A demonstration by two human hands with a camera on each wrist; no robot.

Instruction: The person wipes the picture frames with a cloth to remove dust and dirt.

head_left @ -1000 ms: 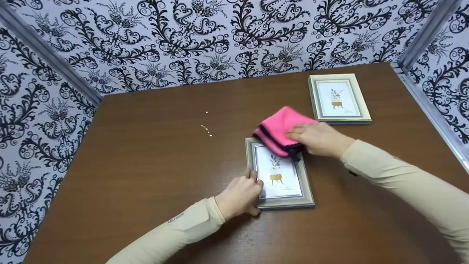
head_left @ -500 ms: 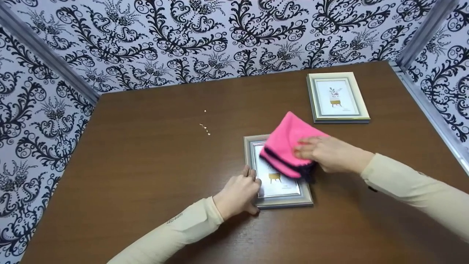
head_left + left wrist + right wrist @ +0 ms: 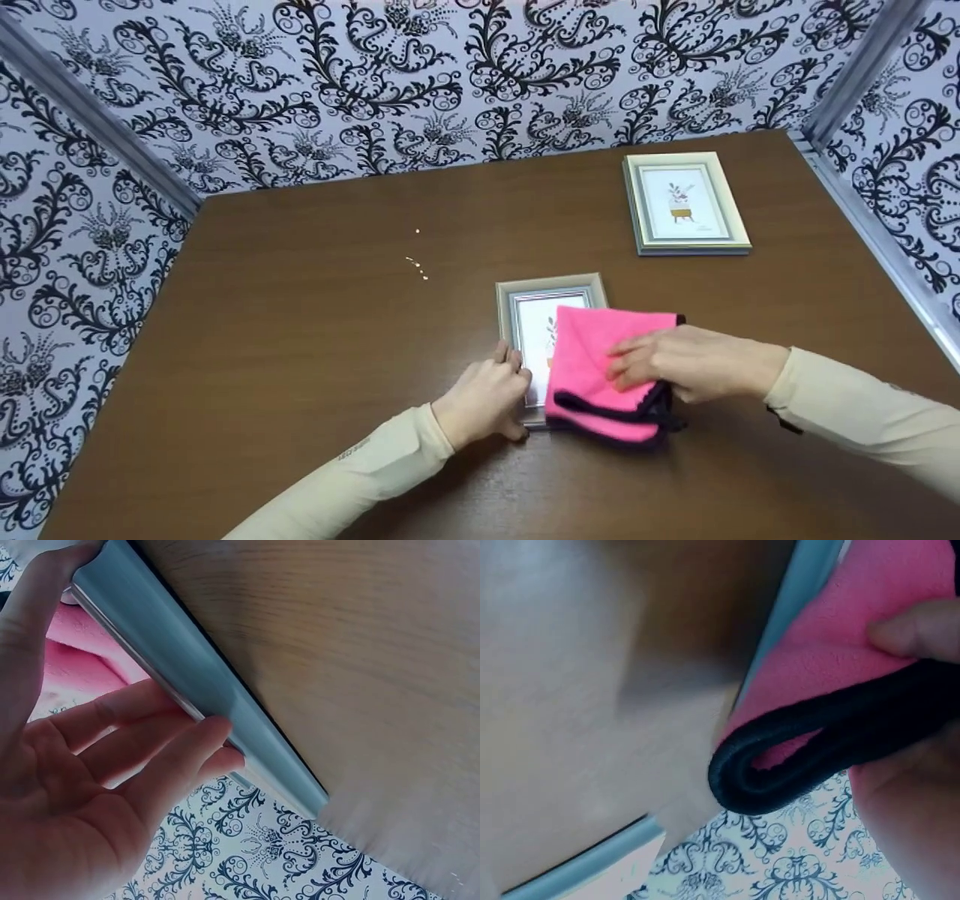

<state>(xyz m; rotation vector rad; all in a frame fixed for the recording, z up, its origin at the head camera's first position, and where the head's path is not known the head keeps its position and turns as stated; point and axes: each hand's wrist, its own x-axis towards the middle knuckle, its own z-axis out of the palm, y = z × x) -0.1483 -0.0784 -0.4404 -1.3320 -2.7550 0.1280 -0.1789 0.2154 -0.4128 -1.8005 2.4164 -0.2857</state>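
A picture frame with a plant print lies on the brown table, its lower right part hidden under a folded pink cloth with black edging. My left hand grips the frame at its lower left; in the left wrist view the thumb is at one corner and the fingers lie along the frame's grey side. With my right hand I hold the cloth over the glass. The right wrist view has the thumb on top of the cloth, beside its folded black border.
At the back right of the table lies a second, cream picture frame with a similar print. Several small pale specks lie left of centre. Patterned walls enclose the back and sides.
My right hand has drawn the cloth from the frame's upper end down to its lower right, uncovering the top. The left hand has kept its place on the frame.
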